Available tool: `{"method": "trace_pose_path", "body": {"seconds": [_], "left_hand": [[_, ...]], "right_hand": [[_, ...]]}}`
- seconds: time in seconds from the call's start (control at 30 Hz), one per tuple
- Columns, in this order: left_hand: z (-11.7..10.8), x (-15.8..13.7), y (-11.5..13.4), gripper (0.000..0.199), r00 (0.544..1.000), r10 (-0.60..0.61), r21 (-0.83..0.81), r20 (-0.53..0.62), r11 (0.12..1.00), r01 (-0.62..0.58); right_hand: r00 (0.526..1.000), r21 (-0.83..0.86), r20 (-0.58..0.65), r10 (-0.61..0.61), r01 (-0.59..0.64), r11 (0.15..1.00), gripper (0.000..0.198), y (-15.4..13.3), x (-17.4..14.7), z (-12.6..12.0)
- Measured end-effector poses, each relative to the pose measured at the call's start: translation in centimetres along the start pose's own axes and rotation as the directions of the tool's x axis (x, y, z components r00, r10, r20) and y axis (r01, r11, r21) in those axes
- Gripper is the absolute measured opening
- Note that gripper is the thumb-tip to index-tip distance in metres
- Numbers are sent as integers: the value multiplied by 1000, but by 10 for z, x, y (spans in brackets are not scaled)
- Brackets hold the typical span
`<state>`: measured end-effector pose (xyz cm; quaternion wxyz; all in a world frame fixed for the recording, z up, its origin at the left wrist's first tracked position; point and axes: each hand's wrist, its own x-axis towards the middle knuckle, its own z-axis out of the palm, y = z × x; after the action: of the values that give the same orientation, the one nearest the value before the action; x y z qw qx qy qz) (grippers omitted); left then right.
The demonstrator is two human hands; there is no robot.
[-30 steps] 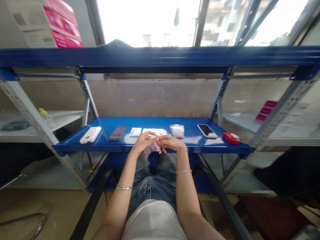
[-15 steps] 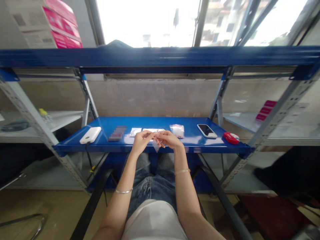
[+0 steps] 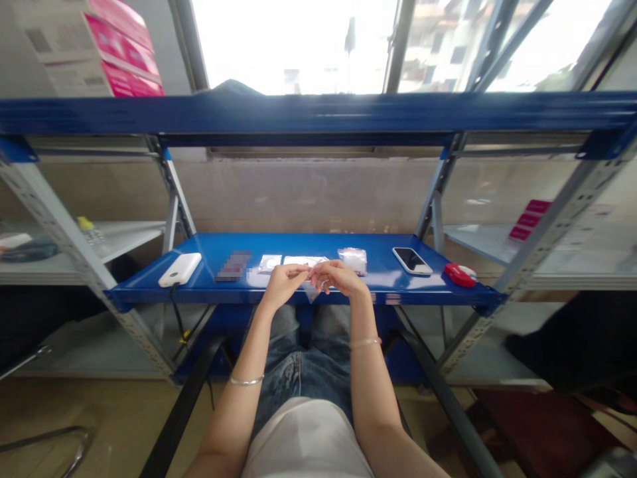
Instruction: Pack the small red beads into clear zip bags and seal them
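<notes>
Over the front edge of the blue shelf table, my two hands meet at the fingertips. Pinched in my left hand is the top of a small clear plastic bag, whose pointed corner hangs down. The fingers of my right hand are bent against the same bag, thumb and forefinger at its top edge. What the bag contains is too small to make out. Just behind the hands lie a white flat packet, a small clear packet and a plastic bag with white contents.
To the left are a white power bank with a black cable and a blurred dark item. At the right lie a phone and a red object. A blue upper shelf crosses above, on metal posts.
My right hand has shifted slightly to the right, and its fingers have spread a little. The bag still hangs between the hands. Something pale now shows on the far-left side shelf.
</notes>
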<state>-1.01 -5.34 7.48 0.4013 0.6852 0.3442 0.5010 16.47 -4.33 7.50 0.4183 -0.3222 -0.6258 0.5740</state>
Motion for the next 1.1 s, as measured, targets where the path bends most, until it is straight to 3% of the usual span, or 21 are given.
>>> {"method": "trace_pose_path", "body": {"seconds": [0.27, 0.53, 0.9, 1.1], "left_hand": [[-1, 1, -8, 28, 999, 7, 19, 32, 1000, -8], [2, 0, 0, 23, 999, 24, 38, 25, 999, -25], [0, -1, -4, 38, 998, -9, -82, 69, 997, 15], [0, -2, 3, 35, 995, -2, -125, 97, 992, 14]], "right_hand": [[999, -33, -41, 20, -21, 999, 23, 1, 0, 0], [999, -72, -52, -2, -2, 997, 41, -1, -2, 3], [998, 9, -1, -59, 59, 998, 39, -1, -3, 2], [997, 12, 19, -79, 78, 997, 38, -2, -5, 0]]}}
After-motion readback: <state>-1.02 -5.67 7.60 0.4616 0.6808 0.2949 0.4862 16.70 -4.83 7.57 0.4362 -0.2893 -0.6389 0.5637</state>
